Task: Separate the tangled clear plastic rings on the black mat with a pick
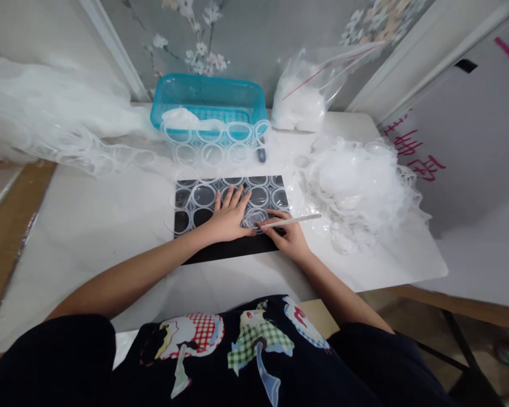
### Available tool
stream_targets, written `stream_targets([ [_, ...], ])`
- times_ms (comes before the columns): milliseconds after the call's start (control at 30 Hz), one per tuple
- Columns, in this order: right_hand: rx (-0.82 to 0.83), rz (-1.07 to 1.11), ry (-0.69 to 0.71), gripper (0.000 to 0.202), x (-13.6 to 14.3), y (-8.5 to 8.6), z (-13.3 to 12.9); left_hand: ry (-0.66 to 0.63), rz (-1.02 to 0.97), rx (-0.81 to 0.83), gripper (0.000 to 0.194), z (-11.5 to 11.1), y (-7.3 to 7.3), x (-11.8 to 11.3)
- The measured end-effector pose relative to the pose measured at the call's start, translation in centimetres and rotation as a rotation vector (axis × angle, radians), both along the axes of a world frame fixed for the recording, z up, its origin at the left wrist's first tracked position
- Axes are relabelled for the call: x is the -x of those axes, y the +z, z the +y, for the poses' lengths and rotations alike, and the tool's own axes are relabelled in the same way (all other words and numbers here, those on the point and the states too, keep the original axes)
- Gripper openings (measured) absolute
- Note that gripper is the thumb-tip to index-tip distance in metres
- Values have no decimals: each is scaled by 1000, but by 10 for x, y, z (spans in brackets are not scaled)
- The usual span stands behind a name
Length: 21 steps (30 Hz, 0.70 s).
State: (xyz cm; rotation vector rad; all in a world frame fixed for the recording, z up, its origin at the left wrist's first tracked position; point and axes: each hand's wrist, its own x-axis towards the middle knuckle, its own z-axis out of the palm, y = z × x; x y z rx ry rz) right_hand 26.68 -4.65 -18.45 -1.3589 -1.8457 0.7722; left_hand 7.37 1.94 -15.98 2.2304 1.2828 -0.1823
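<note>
A clear sheet with rows of white-edged rings (204,195) lies over a black mat (233,247) on the white table. My left hand (229,219) rests on the sheet with its fingers spread, its thumb beside one ring piece (254,217). In my right hand (286,230) is a thin whitish pen-like tool (297,220), its tip at the lower edge of that ring piece. The fingers of my right hand are closed round the tool, and they touch the sheet's right part.
Behind the mat stands a turquoise basket (212,93), with ring sheeting (212,152) hanging over its front. A zip bag of white material (301,102) is right of it. Heaped clear pieces (352,181) lie at right, more sheeting (46,113) at left.
</note>
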Motion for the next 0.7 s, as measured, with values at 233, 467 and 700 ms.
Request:
stream_targets([
  [233, -150, -165, 145, 18, -5, -2, -2, -11, -9, 19, 110, 3, -2, 0],
  [467, -439, -418, 303, 24, -36, 14, 49, 15, 63, 59, 112, 1, 4, -2],
  [700, -497, -46, -453, 22, -64, 20, 41, 7, -3, -1, 110, -4, 12, -6],
])
